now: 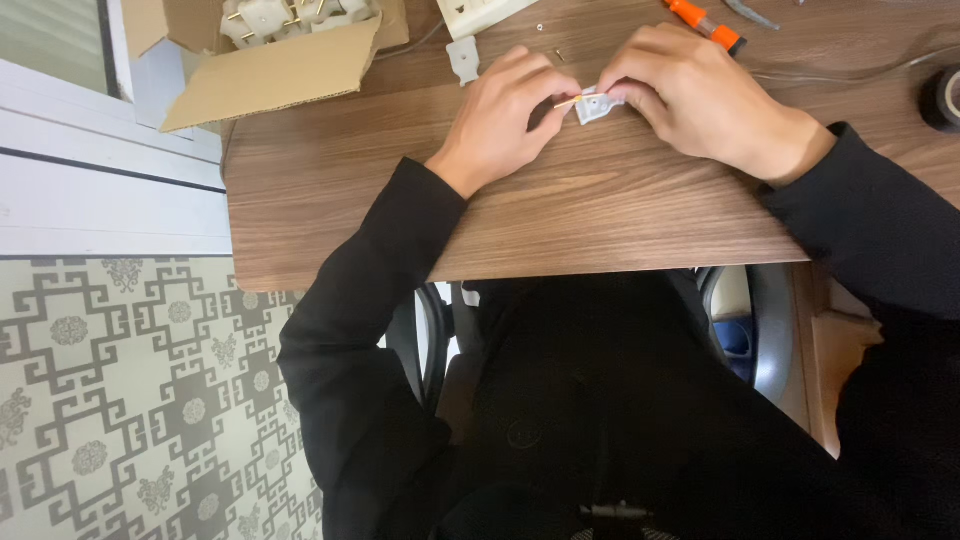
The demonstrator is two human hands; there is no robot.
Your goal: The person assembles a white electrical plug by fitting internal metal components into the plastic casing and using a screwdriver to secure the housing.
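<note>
Head cam, looking down: person in black sleeves seated at a wood-grain table (560,210). Both hands meet near the table's far middle on a small white plastic plug part (594,107).

Left hand (500,120): fingers closed, thumb & forefinger pinching a thin brass pin (567,101) that sticks out of the part's left side. Wrist rests on the table.

Right hand (690,95): fingers curled shut round the right end of the plug part, gripping it; most of the part is hidden under them. The part sits just above the tabletop; can't tell if it's touching.

Around: another small white plastic piece (463,58) lies on the table just beyond the left hand, apart from it. Tiny loose bits next to it, too small to tell. Open cardboard box (270,70) at the far left corner w/ more white plug parts & brass pins inside. Orange-handled screwdriver (705,24) just beyond the right hand. Roll of black tape (942,98) at the right edge, well apart. Thin grey wire (850,72) runs across the table behind the right wrist. Patterned floor (120,400) lower left.
</note>
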